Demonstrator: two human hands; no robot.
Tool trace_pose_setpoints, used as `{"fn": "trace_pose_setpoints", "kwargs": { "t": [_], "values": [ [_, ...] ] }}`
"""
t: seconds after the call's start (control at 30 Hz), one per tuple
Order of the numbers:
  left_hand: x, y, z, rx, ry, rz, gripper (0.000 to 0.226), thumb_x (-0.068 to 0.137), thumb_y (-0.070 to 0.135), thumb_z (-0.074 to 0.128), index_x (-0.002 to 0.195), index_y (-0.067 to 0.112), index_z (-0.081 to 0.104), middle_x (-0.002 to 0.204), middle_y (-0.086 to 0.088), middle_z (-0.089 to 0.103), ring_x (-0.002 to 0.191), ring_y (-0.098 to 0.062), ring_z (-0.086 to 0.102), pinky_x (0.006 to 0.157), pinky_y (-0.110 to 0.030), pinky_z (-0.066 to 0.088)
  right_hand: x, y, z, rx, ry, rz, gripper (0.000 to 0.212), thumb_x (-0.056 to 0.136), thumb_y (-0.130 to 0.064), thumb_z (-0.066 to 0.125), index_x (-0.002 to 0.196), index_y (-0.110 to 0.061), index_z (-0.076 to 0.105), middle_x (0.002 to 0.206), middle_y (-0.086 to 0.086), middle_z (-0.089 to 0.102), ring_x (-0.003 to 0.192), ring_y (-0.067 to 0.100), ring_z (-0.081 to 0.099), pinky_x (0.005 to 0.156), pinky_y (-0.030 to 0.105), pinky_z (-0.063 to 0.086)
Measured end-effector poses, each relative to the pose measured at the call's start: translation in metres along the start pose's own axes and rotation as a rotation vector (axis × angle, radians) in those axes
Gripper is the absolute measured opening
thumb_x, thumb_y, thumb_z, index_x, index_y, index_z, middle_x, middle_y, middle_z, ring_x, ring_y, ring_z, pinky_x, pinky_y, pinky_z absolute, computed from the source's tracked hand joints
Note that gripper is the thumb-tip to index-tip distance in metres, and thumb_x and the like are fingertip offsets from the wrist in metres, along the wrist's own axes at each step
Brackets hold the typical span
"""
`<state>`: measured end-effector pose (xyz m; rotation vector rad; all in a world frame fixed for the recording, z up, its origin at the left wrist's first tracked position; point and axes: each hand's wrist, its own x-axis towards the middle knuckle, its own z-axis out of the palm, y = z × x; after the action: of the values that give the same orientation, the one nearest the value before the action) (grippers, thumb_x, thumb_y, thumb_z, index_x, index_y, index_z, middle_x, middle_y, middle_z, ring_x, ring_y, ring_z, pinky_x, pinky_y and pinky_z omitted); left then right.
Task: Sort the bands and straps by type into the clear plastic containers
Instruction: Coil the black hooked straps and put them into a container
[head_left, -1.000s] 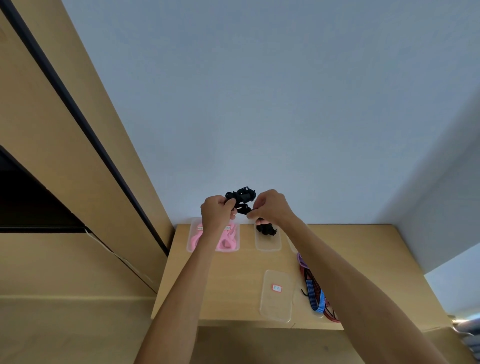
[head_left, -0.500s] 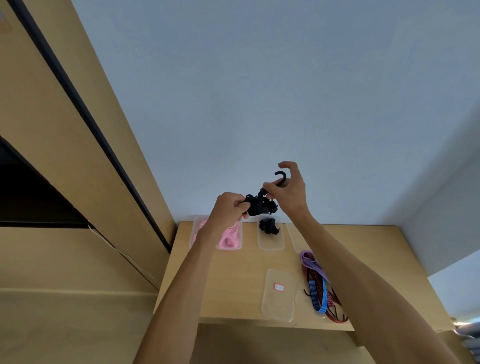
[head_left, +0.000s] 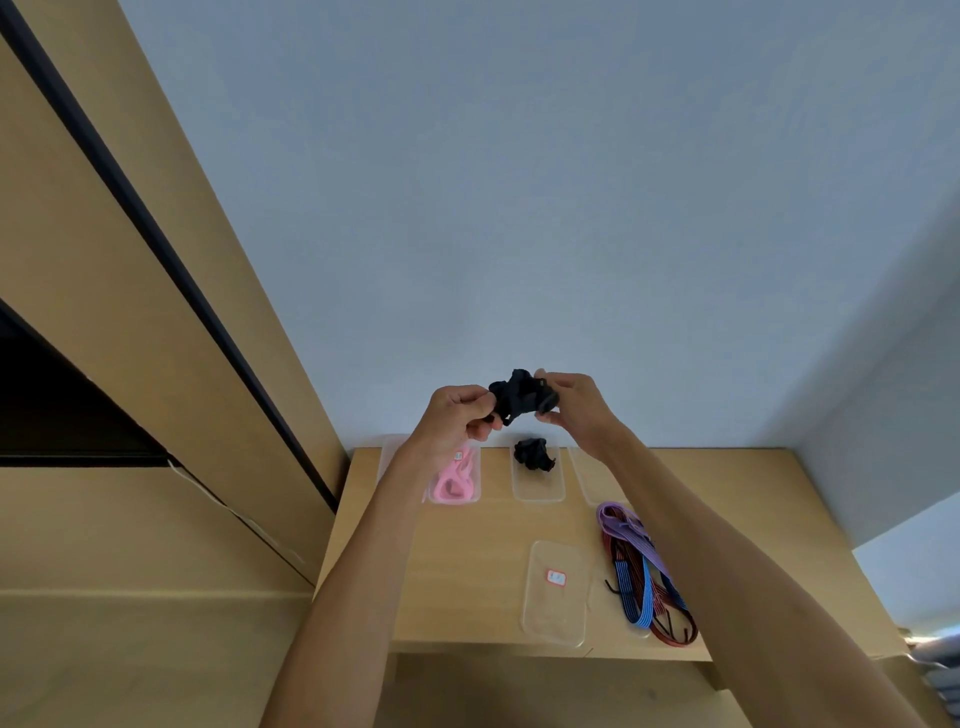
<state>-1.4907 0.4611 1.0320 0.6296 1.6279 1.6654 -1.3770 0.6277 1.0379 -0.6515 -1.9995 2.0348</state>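
Far-left clear container (head_left: 470, 475): holds pink bands (head_left: 454, 480); partly hidden behind the left forearm. Just right of it, middle far container (head_left: 537, 486): one bunched black strap (head_left: 534, 454) at its far end. A third far container (head_left: 592, 478) sits right of that, mostly hidden behind the right forearm; contents cannot be told. Near row: a flat clear container piece (head_left: 556, 592) with a small red-and-white sticker (head_left: 556, 577), nothing in it.

Raised above the far row, both hands hold a second bunched black strap (head_left: 522, 396). Left hand (head_left: 457, 415): fingers curled, pinching the bundle's left end. Right hand (head_left: 571, 402): fingers and thumb pinching its right end.

Near right on the desk (head_left: 467, 545): loose pile of unsorted cords (head_left: 641, 569), purple, blue-striped and dark red, with black hooks at the ends; the right forearm crosses above it.

Desk is light wood, set against a pale blue-grey wall (head_left: 519, 208). Light wood cabinet panels (head_left: 130, 260) with a dark gap stand at left.
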Motion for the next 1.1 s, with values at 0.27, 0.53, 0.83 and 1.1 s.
{"fn": "trace_pose_setpoints", "kwargs": {
  "t": [0.27,0.53,0.83,1.1],
  "values": [
    [0.008,-0.001,0.017,-0.132,0.062,-0.025,0.028,0.099,0.001,0.052,0.075,0.003,0.064,0.062,-0.010,0.064,0.048,-0.014,0.047,0.049,-0.020,0.040,0.004,0.003,0.012,-0.036,0.048,-0.017,0.030,0.096,-0.010,0.041,0.095,-0.005,0.070,0.084,0.007,0.071,0.068,0.019,0.060,0.061,0.025,0.046],
    [0.015,-0.016,0.024,-0.064,0.296,-0.004,0.027,0.096,0.005,0.057,0.073,0.007,0.071,0.063,-0.009,0.068,0.050,-0.015,0.056,0.050,-0.021,0.047,0.004,0.012,0.013,0.030,0.200,0.009,0.022,0.091,0.005,0.040,0.100,-0.003,0.058,0.069,0.013,0.056,0.053,0.015,0.047,0.050,0.026,0.032],
    [0.028,-0.019,0.030,0.101,0.584,0.071,0.025,0.092,0.003,0.057,0.069,0.003,0.066,0.059,-0.010,0.066,0.050,-0.018,0.059,0.055,-0.029,0.052,0.005,0.009,0.005,0.441,0.030,0.162,0.030,0.091,0.010,0.050,0.117,0.005,0.063,0.084,0.014,0.063,0.067,0.015,0.058,0.064,0.022,0.051],
    [0.025,-0.019,0.051,0.403,0.668,0.409,0.021,0.091,0.004,0.057,0.072,-0.005,0.059,0.057,-0.020,0.057,0.056,-0.040,0.053,0.053,-0.049,0.052,0.007,0.002,0.023,0.230,0.204,0.058,0.035,0.084,-0.033,0.078,0.093,0.000,0.074,0.071,0.010,0.067,0.063,0.017,0.061,0.062,0.023,0.052]
  ]
}}
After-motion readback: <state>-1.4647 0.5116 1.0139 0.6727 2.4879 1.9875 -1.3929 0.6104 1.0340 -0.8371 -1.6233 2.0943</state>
